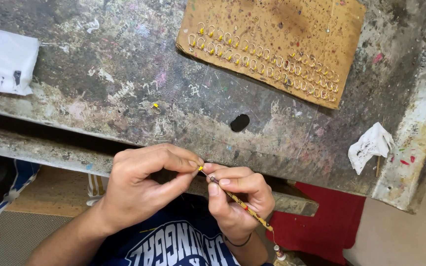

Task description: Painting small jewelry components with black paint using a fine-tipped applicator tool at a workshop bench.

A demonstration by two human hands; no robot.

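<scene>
A ragged, roughly rectangular piece of brown cardboard [282,44] lies tilted at the far side of the paint-spattered workbench [124,83], and small wire hooks with yellow tips [252,56] are stuck into it in two long slanting double rows; they are too many and too small to count surely, several dozen at least. One more single yellow-tipped hook [156,107] lies alone on the bench, well apart from the card. A white cloth or sheet with dark marks [3,59] sits at the far left edge, and one crumpled white paper scrap [371,145] with dark specks lies at the right, near the raised bench rim. A dark round hole [239,122] shows in the bench top between the card and the hands. Just in front of the bench's near edge, the left hand [144,182] pinches a tiny yellow-tipped piece [200,168] between thumb and forefinger. The right hand [240,197] grips one thin paint-flecked brush [240,202] like a pencil, fingers closed about it, its tip touching or just beside the yellow piece. The two hands meet fingertip to fingertip. A small bottle cap [280,255] shows below the right wrist.
</scene>
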